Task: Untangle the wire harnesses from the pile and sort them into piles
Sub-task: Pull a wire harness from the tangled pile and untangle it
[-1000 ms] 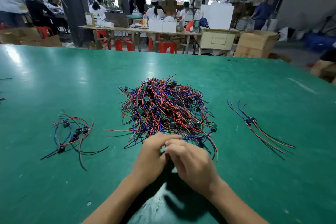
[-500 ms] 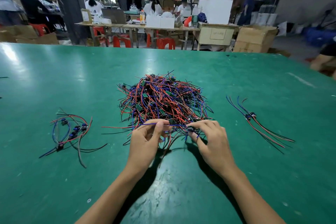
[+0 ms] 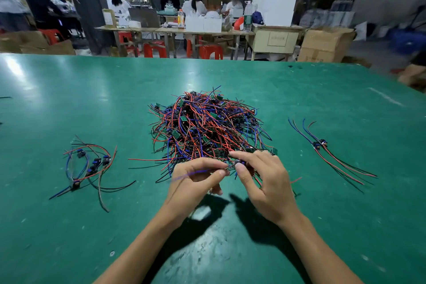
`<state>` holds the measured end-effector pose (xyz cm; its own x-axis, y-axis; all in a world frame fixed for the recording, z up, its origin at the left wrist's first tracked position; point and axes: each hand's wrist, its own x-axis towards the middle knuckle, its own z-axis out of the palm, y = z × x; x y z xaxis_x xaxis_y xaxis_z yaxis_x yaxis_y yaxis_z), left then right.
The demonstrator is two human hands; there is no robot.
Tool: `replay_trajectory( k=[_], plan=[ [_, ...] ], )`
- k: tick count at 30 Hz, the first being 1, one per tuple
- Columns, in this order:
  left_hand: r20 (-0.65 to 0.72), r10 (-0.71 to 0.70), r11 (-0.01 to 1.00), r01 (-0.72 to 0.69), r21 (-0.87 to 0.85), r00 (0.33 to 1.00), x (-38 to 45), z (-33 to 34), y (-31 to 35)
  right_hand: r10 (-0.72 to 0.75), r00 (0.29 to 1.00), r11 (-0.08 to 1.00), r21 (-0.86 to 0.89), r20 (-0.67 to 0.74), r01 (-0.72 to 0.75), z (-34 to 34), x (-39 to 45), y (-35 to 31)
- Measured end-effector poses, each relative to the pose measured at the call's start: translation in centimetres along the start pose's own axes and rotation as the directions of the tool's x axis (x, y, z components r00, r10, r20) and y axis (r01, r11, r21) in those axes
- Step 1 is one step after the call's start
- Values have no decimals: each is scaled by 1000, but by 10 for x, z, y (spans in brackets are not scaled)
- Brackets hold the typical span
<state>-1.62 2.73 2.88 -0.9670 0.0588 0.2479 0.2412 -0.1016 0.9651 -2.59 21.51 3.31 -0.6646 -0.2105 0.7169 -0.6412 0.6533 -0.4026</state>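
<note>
The left hand [image 3: 193, 182] pinches a blue wire [image 3: 196, 172]. The right hand [image 3: 262, 180] pinches a small dark part [image 3: 239, 163] on the same harness. Just past the fingers sits the big tangled pile [image 3: 207, 127]. 2 small sorted piles lie far out, 1 on each side. A hard pull could drag more wires out. I can read no words.
</note>
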Motion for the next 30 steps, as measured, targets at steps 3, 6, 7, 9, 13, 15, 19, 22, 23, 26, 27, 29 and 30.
replay_trajectory(
  k=[3,6,7,9,13,15,19,22,23,26,27,29,30],
  plan=[
    [-12,-31,999,31,19,999,0,0,2,11,999,1000,-25,-47,-12,-2,2,1],
    [35,-66,997,65,33,997,-1,1,2,7,999,1000,-1,-51,-7,-1,1,4],
    [42,-76,996,74,45,996,-2,1,1,0,999,1000,22,-40,1,0,0,5],
    [32,-86,994,84,64,996,-2,1,-1,-12,1000,998,55,-27,14,4,-1,5],
    [-21,-87,995,88,44,996,0,0,-5,51,996,990,135,-74,-40,7,0,0],
    [-51,-107,994,107,-2,993,2,-1,-4,106,993,981,170,-60,-94,6,-1,1],
    [-34,-121,992,120,-40,992,4,-3,-6,347,894,866,268,285,-422,11,-3,-1],
    [49,-120,993,121,-6,992,2,-4,-6,449,766,526,557,460,-642,13,2,-9],
    [74,-118,993,118,7,990,1,-4,-6,460,761,441,626,457,-643,13,4,-11],
    [87,-101,995,99,26,991,1,-1,-2,489,767,334,723,415,-604,10,6,-13],
    [68,-97,995,96,27,993,2,-1,-2,497,771,348,722,398,-598,11,6,-13],
    [31,-104,994,103,26,994,3,-1,-1,524,777,398,707,349,-585,12,6,-15],
    [25,-111,994,110,28,994,3,-1,-1,540,776,405,709,324,-578,13,6,-16]
  ],
)
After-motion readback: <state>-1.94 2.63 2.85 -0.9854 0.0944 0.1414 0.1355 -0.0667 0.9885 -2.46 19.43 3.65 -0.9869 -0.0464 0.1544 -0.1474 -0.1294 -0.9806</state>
